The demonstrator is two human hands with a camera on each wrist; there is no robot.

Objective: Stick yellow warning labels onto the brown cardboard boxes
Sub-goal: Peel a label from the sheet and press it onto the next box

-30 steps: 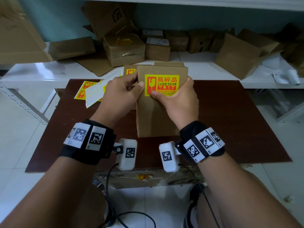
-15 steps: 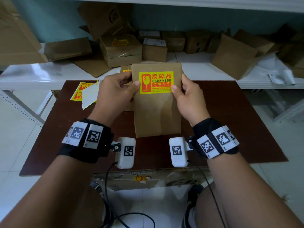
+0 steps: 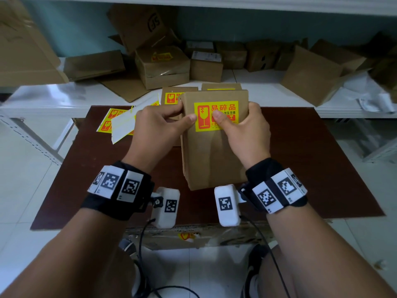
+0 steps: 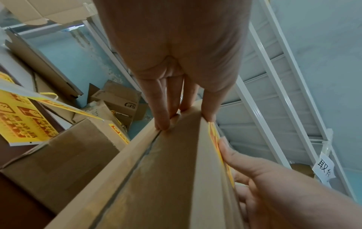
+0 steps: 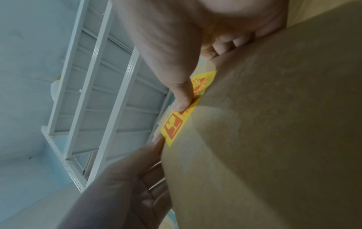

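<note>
A flat brown cardboard box (image 3: 211, 155) stands tilted on its lower edge on the dark table (image 3: 322, 168), held up by both hands. A yellow warning label (image 3: 206, 117) with red print is stuck on its upper front face. My left hand (image 3: 160, 125) grips the box's left edge, thumb on the front beside the label and fingers behind. My right hand (image 3: 247, 127) grips the right edge with its thumb pressed onto the label's middle. In the right wrist view that thumb (image 5: 182, 96) lies on the label (image 5: 176, 125). The left wrist view shows the box's side (image 4: 176, 162) pinched between thumb and fingers.
Behind the held box stand two more labelled boxes (image 3: 171, 96). Sheets of yellow labels (image 3: 108, 121) and white backing paper (image 3: 122, 127) lie at the table's far left. The white shelf (image 3: 268, 91) behind carries several loose cardboard boxes.
My right thumb has slid from the label's right edge to its middle. The left thumb stays by the label's left edge. The box is still held upright.
</note>
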